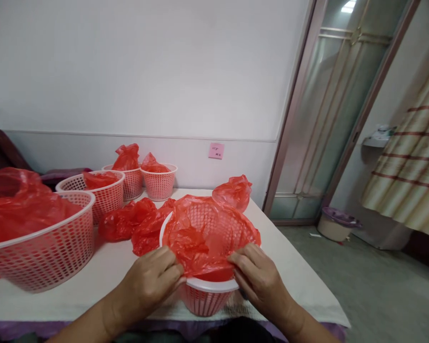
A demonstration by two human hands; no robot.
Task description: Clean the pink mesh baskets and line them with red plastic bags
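A red plastic bag (196, 243) lines the inside of a pink plastic basket (207, 302) at the table's front edge. Its film is folded over the far and right parts of the rim, while the white rim shows bare at the front and left. My left hand (152, 276) is closed on the bag's edge at the front left of the rim. At the front right, my right hand (259, 274) pinches the same edge. Between the two hands the film stretches just above the front rim. My fingertips are partly hidden by the film and the hands themselves.
Left stands a large basket (57, 259) with red bags in it; behind it are a second basket (109, 193) and two smaller ones. Crumpled red bags (124, 221) lie beside my basket, another bag (235, 190) behind. A white cloth (300, 281) covers the table; a bin (334, 226) stands on the floor.
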